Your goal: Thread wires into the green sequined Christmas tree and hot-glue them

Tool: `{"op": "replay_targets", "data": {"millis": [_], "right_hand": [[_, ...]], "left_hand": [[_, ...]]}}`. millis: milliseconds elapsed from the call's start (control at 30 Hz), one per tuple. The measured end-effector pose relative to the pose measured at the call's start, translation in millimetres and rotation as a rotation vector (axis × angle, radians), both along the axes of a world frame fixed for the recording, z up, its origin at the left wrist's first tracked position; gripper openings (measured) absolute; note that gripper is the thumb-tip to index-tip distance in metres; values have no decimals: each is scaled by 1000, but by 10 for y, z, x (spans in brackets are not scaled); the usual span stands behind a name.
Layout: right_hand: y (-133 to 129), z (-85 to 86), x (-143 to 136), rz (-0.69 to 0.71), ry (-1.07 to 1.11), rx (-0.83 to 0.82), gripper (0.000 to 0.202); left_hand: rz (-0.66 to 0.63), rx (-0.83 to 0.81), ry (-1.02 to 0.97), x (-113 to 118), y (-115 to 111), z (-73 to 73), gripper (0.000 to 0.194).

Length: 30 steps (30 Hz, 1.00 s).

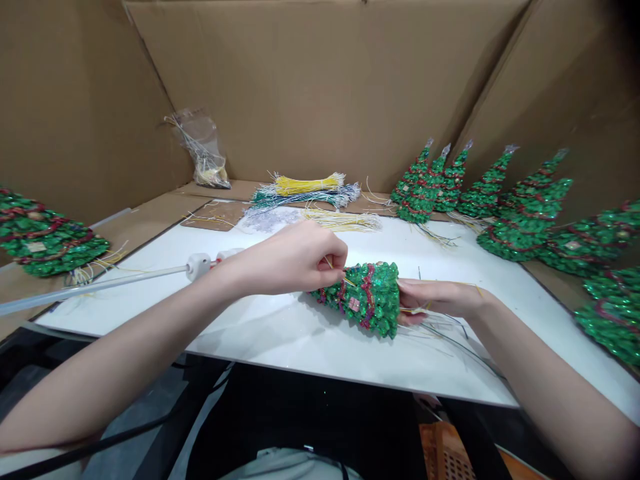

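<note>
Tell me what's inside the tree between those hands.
Thin wires come from the wide end of the green tree, by the right hand. Its green outside covers the rest, so I can't see what lies inside.

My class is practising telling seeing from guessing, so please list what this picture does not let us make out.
All in the head view:
Held tree: its tip, hidden behind the left hand.
Right hand: some fingertips, hidden by that tree's base.
Far-left tree: top cut off by the left edge.
Nearest right-side tree: cut off by the right edge.
Plastic bag: contents blurred.
</note>
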State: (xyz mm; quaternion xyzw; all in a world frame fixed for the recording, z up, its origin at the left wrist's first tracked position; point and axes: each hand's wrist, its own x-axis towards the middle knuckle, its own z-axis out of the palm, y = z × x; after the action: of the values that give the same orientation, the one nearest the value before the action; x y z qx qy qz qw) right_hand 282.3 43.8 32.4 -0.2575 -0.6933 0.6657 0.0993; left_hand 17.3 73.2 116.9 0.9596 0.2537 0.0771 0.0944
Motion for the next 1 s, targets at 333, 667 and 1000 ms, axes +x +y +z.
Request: {"op": "replay_targets", "data": {"millis": [333,667,1000], "right_hand": [[-15,-34,20,-74,15,-65,49],[-10,-48,45,-22,200,-163,59],[2,-81,92,32,198,-204,42]], "left_hand": [[8,0,30,160,-50,-107,13],[28,-50,-45,-106,47,28,14],[36,-67,-94,-96,58,-3,11]]}}
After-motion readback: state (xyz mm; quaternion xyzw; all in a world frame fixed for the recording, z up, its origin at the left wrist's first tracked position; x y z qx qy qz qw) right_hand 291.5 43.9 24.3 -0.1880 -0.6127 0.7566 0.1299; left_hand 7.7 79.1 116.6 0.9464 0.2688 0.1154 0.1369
